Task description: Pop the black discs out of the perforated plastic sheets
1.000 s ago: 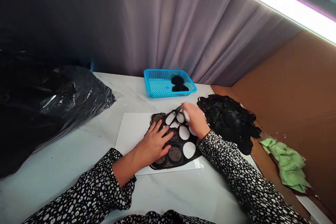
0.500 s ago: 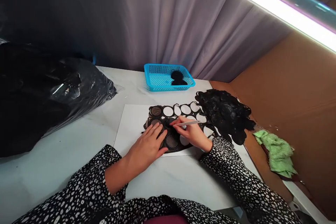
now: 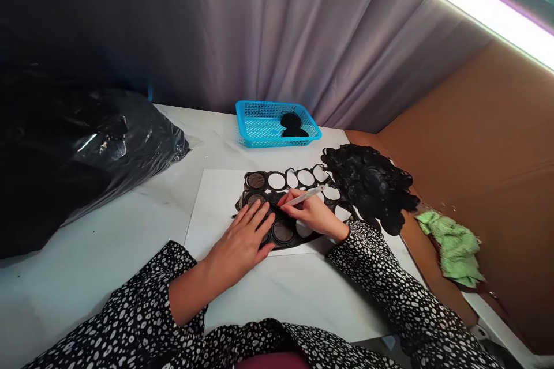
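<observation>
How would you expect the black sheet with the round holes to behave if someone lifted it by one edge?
The black sheet would probably sag and flop, since only narrow strips run between many of its holes. It looks thin, so it is likely light for its spread. Those strips might stretch or tear if tugged, though its material is hard to tell.

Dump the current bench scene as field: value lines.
left hand: fingers spread, resting on black sheet of rounds
right hand: gripping slim white pen-like tool, angled down to sheet
rounds: some show white, others dark
under sheet: white board
blue perforated basket: black round pieces inside
right side: tangled black heap, green cloth
left side: black plastic bag
</observation>
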A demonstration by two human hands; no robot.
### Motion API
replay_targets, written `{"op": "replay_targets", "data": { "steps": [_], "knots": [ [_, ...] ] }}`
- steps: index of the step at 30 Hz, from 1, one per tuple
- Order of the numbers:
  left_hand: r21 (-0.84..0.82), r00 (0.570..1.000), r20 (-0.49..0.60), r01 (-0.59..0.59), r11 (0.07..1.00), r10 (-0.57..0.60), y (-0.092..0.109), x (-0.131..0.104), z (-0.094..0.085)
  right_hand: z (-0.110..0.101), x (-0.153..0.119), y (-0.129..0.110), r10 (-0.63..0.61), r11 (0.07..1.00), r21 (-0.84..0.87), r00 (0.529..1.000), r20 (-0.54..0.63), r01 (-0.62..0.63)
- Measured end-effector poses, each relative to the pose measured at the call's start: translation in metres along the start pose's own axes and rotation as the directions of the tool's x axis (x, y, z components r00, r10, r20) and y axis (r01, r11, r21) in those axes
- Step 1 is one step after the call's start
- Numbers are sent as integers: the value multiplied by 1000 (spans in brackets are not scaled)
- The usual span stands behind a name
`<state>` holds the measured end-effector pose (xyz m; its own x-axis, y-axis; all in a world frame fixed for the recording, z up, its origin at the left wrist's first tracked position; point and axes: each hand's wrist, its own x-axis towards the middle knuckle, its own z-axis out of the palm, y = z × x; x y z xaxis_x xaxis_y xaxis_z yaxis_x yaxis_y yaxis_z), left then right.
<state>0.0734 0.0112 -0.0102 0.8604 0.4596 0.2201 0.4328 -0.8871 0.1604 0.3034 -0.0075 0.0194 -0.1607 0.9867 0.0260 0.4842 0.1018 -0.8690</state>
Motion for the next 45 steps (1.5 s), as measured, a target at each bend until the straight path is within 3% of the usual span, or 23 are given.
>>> {"op": "replay_targets", "data": {
  "steps": [10,19,25,29,32,34,36,38,39,41,43,45],
  "knots": [
    [3,1000,-16,-18,1000,18,3,0,0,2,0,-3,-37,998,-56,999,-17,36],
    [-9,999,-38,-25,1000,25,3,0,3,-1,2,-1,31,999,-19,999,11,-30],
    [-23,992,-87,-94,995,91,4,-1,5,-5,5,-3,16,998,-59,1000,16,-15],
    [-38,993,-60,-102,994,100,3,-1,4,9,-5,-9,-106,954,-282,994,-7,100],
    [-46,993,-33,-116,992,115,3,-1,3,27,-15,-14,-203,808,-552,977,70,208],
    [-50,992,-34,-122,991,120,2,-1,4,29,-16,-12,-262,718,-644,960,99,263],
    [-58,993,-38,-117,991,115,1,-1,6,14,-11,-5,-292,692,-695,956,-24,194],
    [-72,992,-49,-119,990,115,-1,-1,9,-15,-4,6,-266,699,-715,920,-288,-22],
    [-83,992,-53,-123,989,119,-2,0,9,-31,-1,11,-244,700,-696,863,-442,-159],
    [-103,990,-60,-134,986,128,-3,1,8,-58,-3,15,-212,722,-619,755,-621,-307],
    [-114,989,-60,-144,983,138,-3,1,3,-66,-13,10,-187,786,-540,717,-672,-301],
    [-107,988,-64,-144,984,137,-1,-1,-6,-53,-28,-1,-144,866,-459,781,-608,-198]
  ]
}}
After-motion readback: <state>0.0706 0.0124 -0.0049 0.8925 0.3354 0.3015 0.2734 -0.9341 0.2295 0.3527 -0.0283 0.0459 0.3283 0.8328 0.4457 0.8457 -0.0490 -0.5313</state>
